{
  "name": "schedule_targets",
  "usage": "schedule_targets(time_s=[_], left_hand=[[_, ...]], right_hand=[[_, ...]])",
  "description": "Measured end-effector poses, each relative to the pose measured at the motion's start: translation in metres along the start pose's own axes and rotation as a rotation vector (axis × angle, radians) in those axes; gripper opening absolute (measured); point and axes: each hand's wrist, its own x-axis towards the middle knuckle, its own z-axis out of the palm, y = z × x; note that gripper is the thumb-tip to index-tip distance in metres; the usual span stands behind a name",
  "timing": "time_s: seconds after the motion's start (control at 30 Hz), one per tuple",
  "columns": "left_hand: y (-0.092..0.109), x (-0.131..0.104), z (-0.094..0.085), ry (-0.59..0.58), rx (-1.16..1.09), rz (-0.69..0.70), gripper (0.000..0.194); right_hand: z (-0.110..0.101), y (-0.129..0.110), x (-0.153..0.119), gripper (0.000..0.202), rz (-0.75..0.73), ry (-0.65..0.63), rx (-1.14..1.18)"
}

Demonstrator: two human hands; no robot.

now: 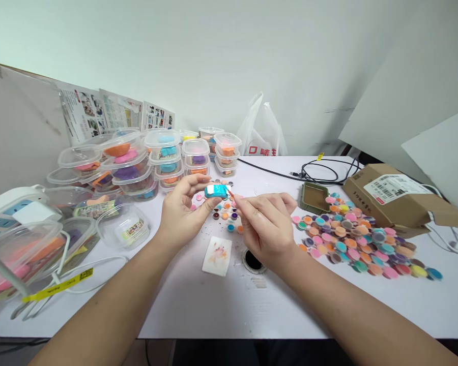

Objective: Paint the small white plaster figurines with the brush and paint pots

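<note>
A small blue-and-white piece [217,191], glossy blue over most of its face and white at the left end, is held up between the thumb and fingers of my left hand [187,206]. My right hand [267,223] pinches a thin reddish paintbrush [231,193], its tip touching the right end of the piece. Small round paint pots [234,216] in several colours stand on the table behind and below the hands. A stained white tissue [217,256] lies in front of them. Partly hidden by my right hand is a round cup of dark liquid [253,260].
Stacked clear plastic boxes [130,173] with coloured pieces fill the left side. A heap of paint pots [351,239] spreads at the right, near a green tray [314,197] and a cardboard box [389,195]. A white plastic bag [262,129] and black cable [324,170] lie behind.
</note>
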Motion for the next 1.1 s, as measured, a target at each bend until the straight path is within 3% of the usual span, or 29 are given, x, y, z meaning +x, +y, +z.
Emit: schedule_targets(time_s=[0.83,1.1], left_hand=[[-0.0022,-0.0020,0.0024,0.051,0.100,0.040,0.038],[-0.0058,-0.0009,0.0009,0.075,0.078,-0.003,0.043]], right_hand=[[-0.0027,0.0024,0.0015,0.035,-0.011,-0.022,-0.092],[-0.0025,0.0009,0.0017,0.032,-0.018,-0.040,-0.090]])
